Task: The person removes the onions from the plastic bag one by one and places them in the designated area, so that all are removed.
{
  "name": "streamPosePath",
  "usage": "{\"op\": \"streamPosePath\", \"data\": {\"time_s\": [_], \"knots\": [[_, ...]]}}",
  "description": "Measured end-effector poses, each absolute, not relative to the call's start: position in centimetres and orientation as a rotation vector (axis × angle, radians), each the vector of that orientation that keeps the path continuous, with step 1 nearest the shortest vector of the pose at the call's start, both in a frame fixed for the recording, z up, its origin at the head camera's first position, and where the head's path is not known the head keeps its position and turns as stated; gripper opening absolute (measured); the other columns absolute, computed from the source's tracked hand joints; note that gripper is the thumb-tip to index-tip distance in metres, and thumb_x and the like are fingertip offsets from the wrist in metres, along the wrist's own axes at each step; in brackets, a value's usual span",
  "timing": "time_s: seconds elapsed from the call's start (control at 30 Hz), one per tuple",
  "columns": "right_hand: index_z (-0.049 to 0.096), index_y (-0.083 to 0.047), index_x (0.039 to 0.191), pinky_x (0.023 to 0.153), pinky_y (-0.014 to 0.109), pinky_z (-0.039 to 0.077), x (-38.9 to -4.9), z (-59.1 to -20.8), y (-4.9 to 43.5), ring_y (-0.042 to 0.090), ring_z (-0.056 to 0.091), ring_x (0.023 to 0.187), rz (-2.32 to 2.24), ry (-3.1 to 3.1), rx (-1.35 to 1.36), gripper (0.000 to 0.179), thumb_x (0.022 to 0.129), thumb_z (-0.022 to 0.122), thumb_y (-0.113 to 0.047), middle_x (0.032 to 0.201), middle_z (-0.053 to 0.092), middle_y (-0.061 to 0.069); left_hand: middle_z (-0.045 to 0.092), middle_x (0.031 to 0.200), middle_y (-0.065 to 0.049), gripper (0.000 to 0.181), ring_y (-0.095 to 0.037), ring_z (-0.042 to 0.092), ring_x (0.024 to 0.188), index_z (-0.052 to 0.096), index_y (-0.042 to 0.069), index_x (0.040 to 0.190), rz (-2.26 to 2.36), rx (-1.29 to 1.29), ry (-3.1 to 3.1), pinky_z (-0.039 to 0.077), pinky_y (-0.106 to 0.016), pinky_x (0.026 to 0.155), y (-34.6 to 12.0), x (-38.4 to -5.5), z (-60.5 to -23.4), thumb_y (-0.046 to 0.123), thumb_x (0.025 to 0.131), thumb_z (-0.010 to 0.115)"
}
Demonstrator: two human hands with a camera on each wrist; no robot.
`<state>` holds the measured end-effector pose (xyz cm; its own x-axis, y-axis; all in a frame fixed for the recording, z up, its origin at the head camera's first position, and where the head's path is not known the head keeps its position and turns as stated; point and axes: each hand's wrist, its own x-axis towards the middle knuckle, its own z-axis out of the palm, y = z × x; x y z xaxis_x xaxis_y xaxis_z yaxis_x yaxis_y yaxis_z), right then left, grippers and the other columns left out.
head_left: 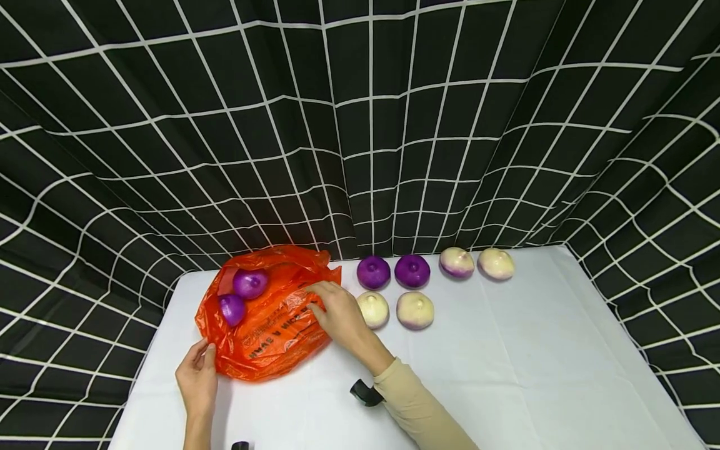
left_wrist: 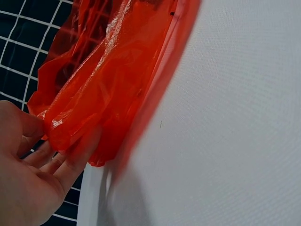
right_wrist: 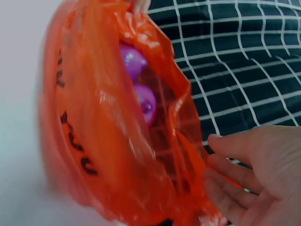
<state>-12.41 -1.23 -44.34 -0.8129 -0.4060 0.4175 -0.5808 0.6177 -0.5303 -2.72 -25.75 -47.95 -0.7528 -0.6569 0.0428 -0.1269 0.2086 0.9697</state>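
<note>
An orange-red plastic bag (head_left: 281, 325) with dark printing lies at the left of the table, its mouth spread. Two shiny purple onions (head_left: 250, 284) show in that mouth; the right wrist view also shows these onions (right_wrist: 146, 104). With thumb and fingers, my left hand (head_left: 198, 375) pinches the bag's near left edge; in the left wrist view the plastic (left_wrist: 99, 89) runs between those fingers. My right hand (head_left: 340, 315) is at the bag's right side, thumb and fingers apart. In the right wrist view this hand (right_wrist: 263, 174) is beside the rim, fingers loosely bent, fingertips close to the plastic.
Right of the bag, two purple onions (head_left: 412, 272) sit in the back row beside two white-and-purple turnips (head_left: 496, 264). Two paler turnips (head_left: 415, 310) lie in front. A black object (head_left: 365, 393) is by my right sleeve. Black grid cloth (head_left: 371, 125) hangs behind the white table (head_left: 540, 350).
</note>
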Motion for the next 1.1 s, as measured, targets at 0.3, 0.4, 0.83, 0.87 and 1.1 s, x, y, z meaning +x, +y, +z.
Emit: {"op": "streamPosePath", "data": {"time_s": [0.3,0.4,0.83,0.87,1.1], "knots": [[0.060,-0.012,0.114,0.085,0.028,0.047,-14.0,-44.9,-4.5,0.015,0.058,0.103,0.825,-2.745,0.884,0.035,0.081,0.068,-0.021,0.112,0.060,0.000,0.053,0.081,0.028,0.026,0.015,0.055,0.073,0.057,-0.009,0.111,-1.518,0.754,-2.052,0.044,-0.004,0.061,-27.2,-3.0,-50.8,0.004,0.089,0.053],[0.059,-0.013,0.116,0.085,0.027,0.048,-14.4,-45.1,-5.6,0.014,0.057,0.103,0.733,-2.769,0.966,0.038,0.081,0.068,-0.024,0.115,0.058,-0.001,0.053,0.080,0.027,0.026,0.015,0.055,0.073,0.057,-0.011,0.111,-1.545,0.763,-2.032,0.045,-0.004,0.062,-27.1,-2.8,-50.3,0.000,0.088,0.052],[0.051,-0.011,0.126,0.090,0.027,0.045,-17.8,-46.8,-9.8,0.016,0.051,0.112,0.536,-2.865,1.104,0.054,0.079,0.069,-0.030,0.127,0.049,0.002,0.055,0.082,0.026,0.026,0.013,0.056,0.073,0.058,-0.008,0.111,-1.551,0.754,-2.039,0.044,-0.004,0.062,-27.5,-3.1,-51.1,0.005,0.089,0.054],[0.049,-0.011,0.128,0.093,0.027,0.043,-18.1,-47.0,-10.1,0.016,0.049,0.114,0.537,-2.886,1.108,0.056,0.079,0.070,-0.029,0.129,0.047,0.003,0.055,0.082,0.026,0.026,0.013,0.056,0.073,0.058,-0.008,0.111,-1.553,0.745,-2.042,0.044,-0.004,0.062,-27.5,-3.2,-51.2,0.006,0.089,0.054],[0.038,-0.013,0.134,0.101,0.025,0.034,-19.4,-48.6,-12.3,0.016,0.044,0.119,0.749,-3.006,1.045,0.070,0.076,0.072,-0.032,0.132,0.043,0.002,0.054,0.083,0.025,0.025,0.013,0.056,0.072,0.059,-0.007,0.109,-1.523,0.732,-2.066,0.045,-0.005,0.061,-27.5,-3.3,-51.0,0.006,0.089,0.054]]}}
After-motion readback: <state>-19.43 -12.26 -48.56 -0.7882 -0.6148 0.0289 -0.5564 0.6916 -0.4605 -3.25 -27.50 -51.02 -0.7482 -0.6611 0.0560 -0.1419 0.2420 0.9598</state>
